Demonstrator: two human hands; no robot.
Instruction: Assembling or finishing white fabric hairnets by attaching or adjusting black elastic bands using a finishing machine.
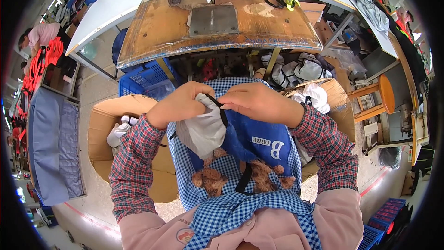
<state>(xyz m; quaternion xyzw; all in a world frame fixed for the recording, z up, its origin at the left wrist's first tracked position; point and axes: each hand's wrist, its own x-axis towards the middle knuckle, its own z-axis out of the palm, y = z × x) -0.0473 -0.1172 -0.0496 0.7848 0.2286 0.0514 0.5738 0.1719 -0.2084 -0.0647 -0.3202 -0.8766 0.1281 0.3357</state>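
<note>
A white fabric piece with a black band along its edge (203,129) hangs over my lap, held up in front of my chest. My left hand (182,104) is closed on its upper part, fingers curled into the cloth. With thumb and fingertips together, my right hand (261,104) pinches the black edge just beside the left hand. Whether the cloth is a pouch or a cover I cannot tell. Beneath it lies my blue checked apron (178,176) with a dark blue panel and brown bears; a short black strap (243,178) rests on it.
Ahead stands a worn wooden worktable (162,28) with a machine and a metal plate (213,20). Open cardboard boxes flank me, left (104,143) and right (340,106), with white fabric pieces inside. A blue crate (138,81) sits under the table; a wooden stool (385,93) is at right.
</note>
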